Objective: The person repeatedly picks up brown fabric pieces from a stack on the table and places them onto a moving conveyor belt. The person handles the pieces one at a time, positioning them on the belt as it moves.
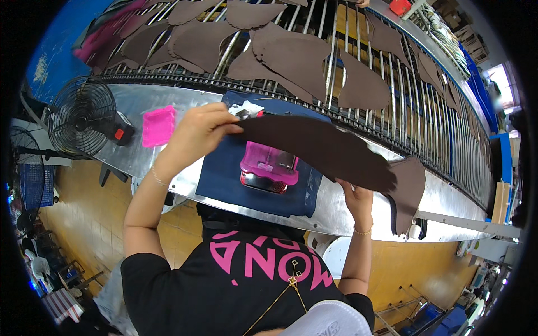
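Note:
A long, curved dark brown sheet piece (319, 144), thin like fabric or foam, is stretched across in front of me above the metal table. My left hand (203, 130) pinches its narrow left end between thumb and fingers. Under its lower right edge my right hand (357, 200) grips it, partly covered by the sheet. Below lies a dark blue cloth (224, 187), bearing a pink plastic piece (268, 163) on a red-rimmed object (263, 182). Just right of my right hand, similar brown pieces (412, 182) hang over the table's near edge.
Beyond the table runs a rack of metal rods (367, 75), strewn with several brown pieces (363, 84). At the left stand a black fan (83, 117) and a bright pink tray (158, 126). A metal bar (468, 223) juts along the right side.

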Demonstrator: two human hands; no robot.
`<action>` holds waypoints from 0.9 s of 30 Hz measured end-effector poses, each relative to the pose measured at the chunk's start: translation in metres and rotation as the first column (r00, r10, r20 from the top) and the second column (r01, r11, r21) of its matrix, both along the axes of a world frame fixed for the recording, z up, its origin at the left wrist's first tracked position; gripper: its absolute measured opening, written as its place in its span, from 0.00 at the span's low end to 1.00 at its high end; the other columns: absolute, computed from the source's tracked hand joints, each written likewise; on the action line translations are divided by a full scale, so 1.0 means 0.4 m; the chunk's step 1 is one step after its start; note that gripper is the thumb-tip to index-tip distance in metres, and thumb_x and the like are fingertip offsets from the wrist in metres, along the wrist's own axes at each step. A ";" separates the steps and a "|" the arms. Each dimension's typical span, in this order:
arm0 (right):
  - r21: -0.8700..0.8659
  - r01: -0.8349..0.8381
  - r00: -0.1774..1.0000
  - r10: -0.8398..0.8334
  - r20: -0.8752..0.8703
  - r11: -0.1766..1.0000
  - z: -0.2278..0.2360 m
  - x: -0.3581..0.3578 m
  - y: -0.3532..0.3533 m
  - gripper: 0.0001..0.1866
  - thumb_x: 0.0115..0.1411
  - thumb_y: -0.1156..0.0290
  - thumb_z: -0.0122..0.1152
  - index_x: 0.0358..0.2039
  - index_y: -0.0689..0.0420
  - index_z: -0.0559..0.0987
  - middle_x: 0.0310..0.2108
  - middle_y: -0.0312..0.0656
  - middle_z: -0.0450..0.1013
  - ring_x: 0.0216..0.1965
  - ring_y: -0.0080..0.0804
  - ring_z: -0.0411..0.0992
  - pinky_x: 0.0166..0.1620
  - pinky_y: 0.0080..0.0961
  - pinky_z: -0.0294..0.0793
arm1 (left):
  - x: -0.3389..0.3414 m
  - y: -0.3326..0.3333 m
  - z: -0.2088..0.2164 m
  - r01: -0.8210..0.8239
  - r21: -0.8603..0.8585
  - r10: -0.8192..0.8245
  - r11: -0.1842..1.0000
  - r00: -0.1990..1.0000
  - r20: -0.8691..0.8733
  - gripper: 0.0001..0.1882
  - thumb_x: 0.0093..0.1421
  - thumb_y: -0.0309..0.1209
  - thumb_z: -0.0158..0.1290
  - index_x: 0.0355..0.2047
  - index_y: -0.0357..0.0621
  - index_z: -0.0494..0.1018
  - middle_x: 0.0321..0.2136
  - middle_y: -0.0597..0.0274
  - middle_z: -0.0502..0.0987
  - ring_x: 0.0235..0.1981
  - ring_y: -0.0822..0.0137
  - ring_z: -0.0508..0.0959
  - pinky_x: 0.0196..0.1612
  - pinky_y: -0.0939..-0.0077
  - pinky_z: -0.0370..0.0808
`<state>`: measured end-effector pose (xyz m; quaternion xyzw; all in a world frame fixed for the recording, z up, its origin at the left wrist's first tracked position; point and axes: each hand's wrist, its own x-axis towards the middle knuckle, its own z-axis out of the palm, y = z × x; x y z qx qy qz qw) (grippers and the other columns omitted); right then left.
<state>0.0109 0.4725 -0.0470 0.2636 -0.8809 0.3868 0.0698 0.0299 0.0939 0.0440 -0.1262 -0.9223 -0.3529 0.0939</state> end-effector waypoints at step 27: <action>-0.060 0.555 0.726 -0.448 0.521 0.830 -0.202 -0.657 0.464 0.22 0.57 0.69 0.61 0.50 0.66 0.73 0.38 0.45 0.77 0.38 0.25 0.73 0.42 0.18 0.70 | -0.061 -0.039 0.012 -0.327 0.191 0.323 0.926 0.945 0.052 0.28 0.53 0.22 0.58 0.55 0.47 0.68 0.31 0.68 0.71 0.24 0.80 0.65 0.24 0.86 0.62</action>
